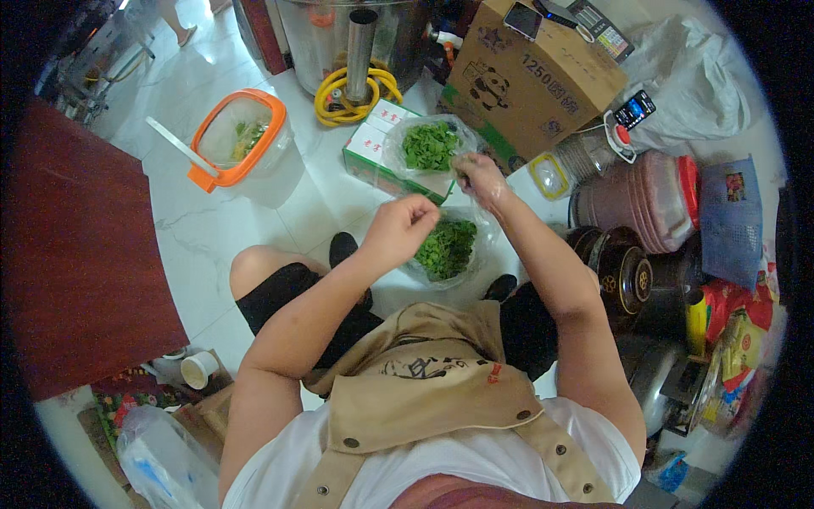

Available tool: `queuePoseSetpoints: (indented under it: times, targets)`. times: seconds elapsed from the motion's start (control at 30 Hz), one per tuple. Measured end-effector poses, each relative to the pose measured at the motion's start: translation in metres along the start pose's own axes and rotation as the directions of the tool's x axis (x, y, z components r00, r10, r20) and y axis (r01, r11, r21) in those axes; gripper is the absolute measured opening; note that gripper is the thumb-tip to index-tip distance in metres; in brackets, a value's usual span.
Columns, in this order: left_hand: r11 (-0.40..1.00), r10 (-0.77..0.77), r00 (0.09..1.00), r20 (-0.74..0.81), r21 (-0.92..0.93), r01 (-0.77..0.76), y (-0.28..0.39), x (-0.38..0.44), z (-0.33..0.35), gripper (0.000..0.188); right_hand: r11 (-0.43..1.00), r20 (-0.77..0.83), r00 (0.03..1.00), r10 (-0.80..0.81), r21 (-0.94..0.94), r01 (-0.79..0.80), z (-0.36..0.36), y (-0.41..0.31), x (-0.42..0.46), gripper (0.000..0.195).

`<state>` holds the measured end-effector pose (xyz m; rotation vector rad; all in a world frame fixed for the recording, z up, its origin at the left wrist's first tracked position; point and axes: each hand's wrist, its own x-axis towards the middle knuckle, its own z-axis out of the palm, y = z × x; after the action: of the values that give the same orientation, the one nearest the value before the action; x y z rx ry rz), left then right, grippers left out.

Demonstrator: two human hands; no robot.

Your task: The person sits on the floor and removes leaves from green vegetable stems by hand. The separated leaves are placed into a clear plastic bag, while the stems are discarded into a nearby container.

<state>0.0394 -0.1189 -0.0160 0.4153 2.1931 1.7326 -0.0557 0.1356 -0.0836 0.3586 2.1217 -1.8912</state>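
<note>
My left hand (407, 229) is above the left edge of a clear plastic bag of leafy greens (447, 249) on the floor, fingers curled; whether it pinches anything is unclear. My right hand (477, 178) is raised at the right edge of a second plastic bag with green leaves (430, 145), fingertips drawn together; a small stem may be between them, but I cannot tell. That second bag rests on a white and green cardboard box (369, 151).
An orange-rimmed plastic bin (273, 121) with greens inside stands at the left. Behind are a large metal vessel (305, 51) and a coiled yellow hose (324, 98). A brown carton (509, 83), jars and a lidded bucket (636, 197) line the right. A dark red panel (89, 254) lies far left.
</note>
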Motion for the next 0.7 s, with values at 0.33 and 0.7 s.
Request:
queuePoseSetpoints:
  times: [0.33,0.7]
  targets:
    - [0.999,0.036,0.999,-0.014,0.008,-0.036,-0.007,0.003,0.003,0.018,0.981,-0.222,0.970,0.098,0.185,-0.056,-0.004,-0.025,0.059,0.056]
    - [0.984,0.082,0.972,-0.221,-0.137,-0.114,-0.013,0.014,-0.049,0.021,0.924,0.170,0.985,-0.020,-0.372,0.083,-0.061,-0.065,-0.107,0.055]
